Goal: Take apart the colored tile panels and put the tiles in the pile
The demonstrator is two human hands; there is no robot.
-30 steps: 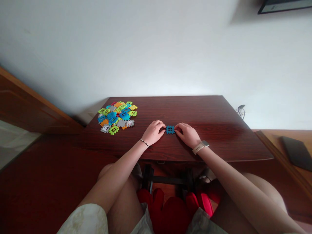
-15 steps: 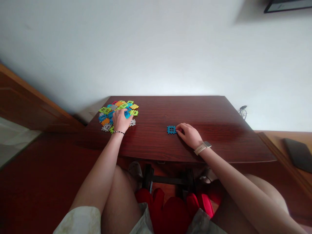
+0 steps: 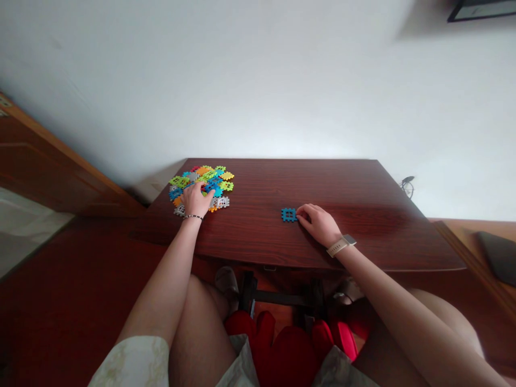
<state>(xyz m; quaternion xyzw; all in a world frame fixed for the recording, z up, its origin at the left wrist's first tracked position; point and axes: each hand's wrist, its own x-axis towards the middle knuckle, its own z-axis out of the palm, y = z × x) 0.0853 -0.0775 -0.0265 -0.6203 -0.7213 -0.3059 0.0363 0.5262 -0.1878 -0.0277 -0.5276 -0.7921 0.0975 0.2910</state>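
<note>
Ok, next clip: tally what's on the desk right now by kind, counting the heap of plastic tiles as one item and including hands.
heap of plastic tiles: 1
separate blue tile: 1
hands, left hand and right hand: 2
total: 4

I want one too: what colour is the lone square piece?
Blue, the lone piece, best in the head view.
</note>
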